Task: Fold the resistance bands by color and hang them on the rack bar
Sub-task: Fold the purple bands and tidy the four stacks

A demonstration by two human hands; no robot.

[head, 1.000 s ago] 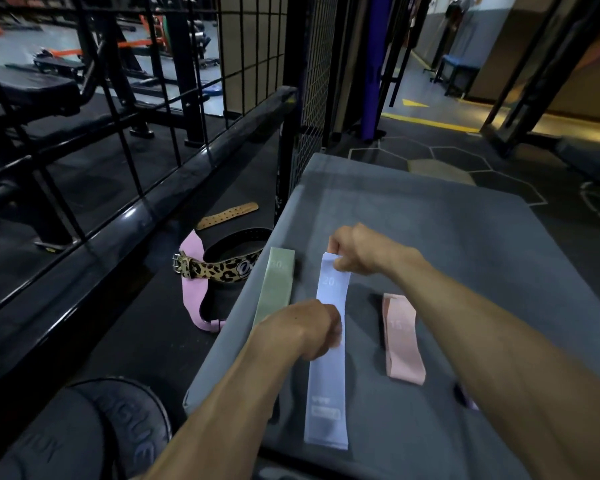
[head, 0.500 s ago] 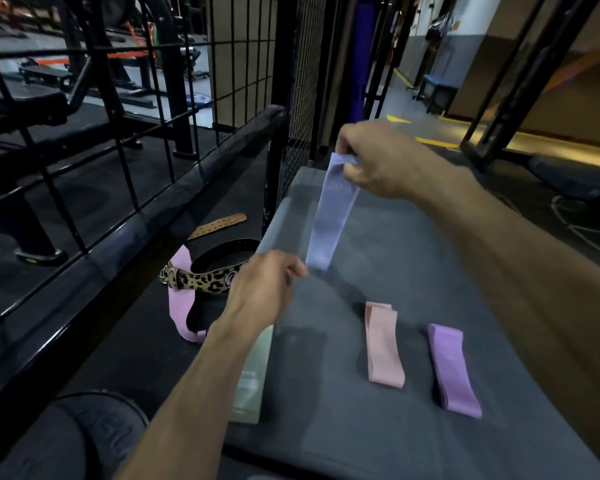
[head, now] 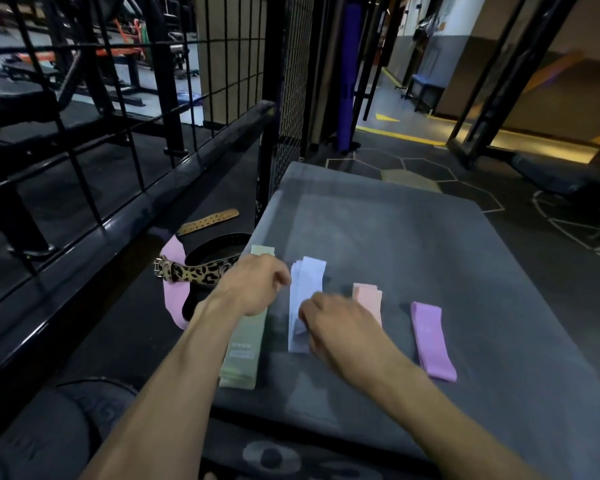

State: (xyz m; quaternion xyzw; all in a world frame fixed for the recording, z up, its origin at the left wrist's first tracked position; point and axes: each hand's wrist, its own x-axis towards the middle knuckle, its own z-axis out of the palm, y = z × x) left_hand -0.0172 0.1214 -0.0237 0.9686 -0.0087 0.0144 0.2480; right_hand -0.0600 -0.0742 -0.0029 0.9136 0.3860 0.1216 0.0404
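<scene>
A light blue band [head: 305, 289] lies folded on the grey padded box [head: 413, 244]. My right hand [head: 340, 327] covers its lower half and grips it with curled fingers. My left hand [head: 253, 285] has curled fingertips at the band's upper left edge; blur hides whether they pinch it. A long green band [head: 243, 355] lies flat under my left wrist. A peach band [head: 369, 299] and a purple band [head: 430, 341] lie folded to the right. The black rack bar [head: 125, 216] runs diagonally on the left.
On the floor left of the box lie a leopard-print belt [head: 194, 271], a pink band [head: 174, 299] and a tan strap [head: 208, 221]. A black wire grid [head: 118, 98] stands above the bar. A dark weight plate [head: 66, 427] sits at the lower left.
The blue band hung stretched in the air between both hands; it has now been brought down and lies folded on the box. My right hand has dropped from high up to the band's lower half.
</scene>
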